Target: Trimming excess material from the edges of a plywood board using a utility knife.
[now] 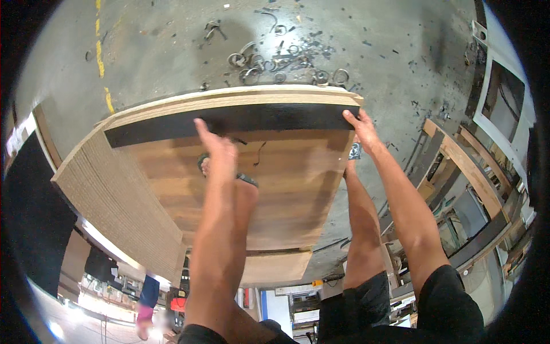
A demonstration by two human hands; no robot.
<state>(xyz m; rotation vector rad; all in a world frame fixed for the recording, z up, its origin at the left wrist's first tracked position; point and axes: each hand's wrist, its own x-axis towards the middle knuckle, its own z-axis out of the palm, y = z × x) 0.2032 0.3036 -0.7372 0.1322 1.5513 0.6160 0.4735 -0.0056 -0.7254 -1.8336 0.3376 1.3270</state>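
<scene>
Along the black strip (286,117), the right hand (366,133) grips its end, the left hand (220,149) unclenched.

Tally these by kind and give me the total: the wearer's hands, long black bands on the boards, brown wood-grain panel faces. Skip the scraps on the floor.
Hands: 2 (left hand, right hand)
Long black band: 1
Brown wood-grain panel face: 1
Total: 4

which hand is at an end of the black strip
The right hand: it is at the right-hand end of the black strip, while the left hand is well in from both ends.
</scene>
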